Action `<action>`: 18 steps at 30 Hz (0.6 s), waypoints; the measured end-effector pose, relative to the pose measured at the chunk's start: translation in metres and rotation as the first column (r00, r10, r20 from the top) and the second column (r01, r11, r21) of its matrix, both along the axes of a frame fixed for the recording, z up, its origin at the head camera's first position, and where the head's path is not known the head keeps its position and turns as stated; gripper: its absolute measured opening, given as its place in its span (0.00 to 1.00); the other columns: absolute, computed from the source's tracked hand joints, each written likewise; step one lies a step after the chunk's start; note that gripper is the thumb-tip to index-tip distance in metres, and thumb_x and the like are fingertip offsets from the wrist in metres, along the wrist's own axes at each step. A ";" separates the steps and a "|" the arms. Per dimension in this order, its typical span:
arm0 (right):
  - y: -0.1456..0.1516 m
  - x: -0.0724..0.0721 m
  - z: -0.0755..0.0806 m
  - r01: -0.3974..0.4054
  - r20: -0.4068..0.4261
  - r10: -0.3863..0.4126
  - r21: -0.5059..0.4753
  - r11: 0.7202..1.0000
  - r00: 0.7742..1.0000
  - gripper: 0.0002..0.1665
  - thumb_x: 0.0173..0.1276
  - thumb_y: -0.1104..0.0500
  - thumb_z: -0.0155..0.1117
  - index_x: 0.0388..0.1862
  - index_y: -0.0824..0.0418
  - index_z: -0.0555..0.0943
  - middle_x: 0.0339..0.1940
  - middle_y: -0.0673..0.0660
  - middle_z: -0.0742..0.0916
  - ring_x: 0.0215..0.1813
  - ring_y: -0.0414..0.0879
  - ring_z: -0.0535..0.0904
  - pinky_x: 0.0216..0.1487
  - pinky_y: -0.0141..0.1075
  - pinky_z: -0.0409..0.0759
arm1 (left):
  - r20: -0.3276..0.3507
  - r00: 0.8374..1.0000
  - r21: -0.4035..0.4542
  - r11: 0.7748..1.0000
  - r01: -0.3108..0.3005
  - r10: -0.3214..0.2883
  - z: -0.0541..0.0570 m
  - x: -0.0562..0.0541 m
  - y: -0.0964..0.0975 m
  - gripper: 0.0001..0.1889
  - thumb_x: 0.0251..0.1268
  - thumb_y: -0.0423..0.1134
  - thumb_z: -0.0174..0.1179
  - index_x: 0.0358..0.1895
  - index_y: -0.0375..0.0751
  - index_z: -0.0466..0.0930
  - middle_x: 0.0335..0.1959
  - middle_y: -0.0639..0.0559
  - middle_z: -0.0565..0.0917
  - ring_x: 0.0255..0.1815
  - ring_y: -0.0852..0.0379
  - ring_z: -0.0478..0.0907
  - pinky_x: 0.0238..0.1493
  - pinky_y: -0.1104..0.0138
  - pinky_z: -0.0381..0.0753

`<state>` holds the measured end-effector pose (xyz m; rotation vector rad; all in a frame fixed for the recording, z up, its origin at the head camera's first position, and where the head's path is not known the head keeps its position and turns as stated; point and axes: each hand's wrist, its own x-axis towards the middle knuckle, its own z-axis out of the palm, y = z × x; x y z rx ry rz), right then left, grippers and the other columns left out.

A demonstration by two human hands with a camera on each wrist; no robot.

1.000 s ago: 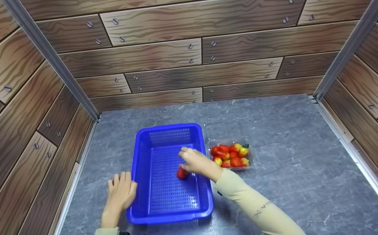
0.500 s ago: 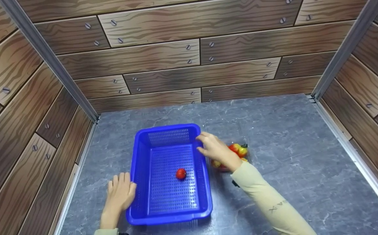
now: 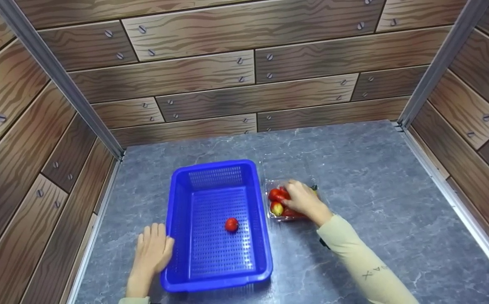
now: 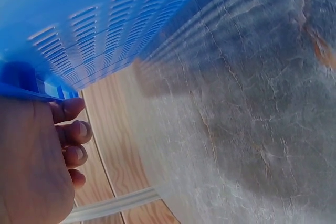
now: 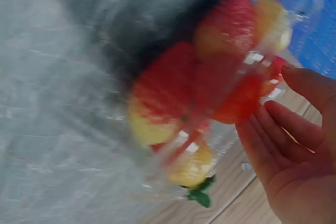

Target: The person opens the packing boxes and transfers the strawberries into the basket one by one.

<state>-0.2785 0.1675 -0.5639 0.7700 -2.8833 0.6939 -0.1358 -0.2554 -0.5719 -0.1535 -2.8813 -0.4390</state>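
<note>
A blue plastic basket (image 3: 217, 282) with slotted walls stands on the grey floor. One small round red fruit (image 3: 232, 224) lies on its bottom. Beside it on the right is a clear plastic box (image 3: 272, 217) of red and yellow fruits (image 3: 277, 208), one with a green leaf. My right hand (image 3: 303, 197) reaches into this box from above. In the right wrist view its thumb and fingers stand apart at the red fruits (image 5: 236, 95), not closed round one. My left hand (image 3: 153, 249) rests against the basket's left rim, its fingers (image 4: 76, 129) loosely bent alongside.
Wood-patterned walls (image 3: 202, 93) enclose the floor at the back and both sides, with metal strips (image 3: 430, 156) along the corners and edges. The box's transparent lid (image 3: 291, 166) lies folded back behind it. Grey marbled floor (image 3: 375, 177) extends to the right.
My right hand has left the red fruit in the basket and moved right, over the rim, to the fruits in the clear box. My left hand stays at the basket's left side.
</note>
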 end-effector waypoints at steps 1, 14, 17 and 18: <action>0.001 0.000 -0.002 0.001 0.005 -0.001 0.006 1.000 1.000 0.23 0.54 0.64 0.74 0.49 0.71 0.82 0.45 0.67 0.85 0.42 0.61 0.82 0.44 0.53 0.81 | -0.003 1.000 0.000 1.000 0.001 -0.001 0.000 0.000 0.000 0.08 0.66 0.36 0.47 0.41 0.34 0.69 0.38 0.41 0.69 0.42 0.40 0.65 0.46 0.49 0.64; 0.001 0.001 -0.014 0.014 -0.038 -0.013 0.036 0.999 0.999 0.15 0.51 0.64 0.75 0.35 0.69 0.81 0.32 0.60 0.82 0.30 0.56 0.78 0.33 0.49 0.79 | -0.012 1.000 0.009 1.000 0.006 -0.006 0.000 0.000 0.000 0.08 0.66 0.36 0.46 0.41 0.34 0.69 0.36 0.42 0.69 0.41 0.41 0.64 0.44 0.51 0.64; 0.000 0.002 -0.013 0.012 -0.032 -0.012 0.026 1.000 0.999 0.16 0.51 0.64 0.75 0.37 0.70 0.81 0.33 0.61 0.83 0.32 0.56 0.80 0.35 0.49 0.80 | -0.015 1.000 0.010 1.000 0.007 -0.007 -0.001 0.001 0.000 0.08 0.66 0.35 0.46 0.41 0.34 0.69 0.36 0.42 0.68 0.41 0.41 0.64 0.44 0.51 0.64; 0.000 0.002 -0.012 0.010 -0.025 -0.009 0.020 1.000 1.000 0.16 0.52 0.65 0.74 0.39 0.70 0.81 0.34 0.62 0.84 0.33 0.57 0.80 0.36 0.50 0.81 | -0.019 1.000 0.010 1.000 0.007 -0.007 -0.001 0.001 0.000 0.07 0.66 0.35 0.46 0.41 0.34 0.69 0.36 0.42 0.68 0.41 0.41 0.64 0.44 0.51 0.64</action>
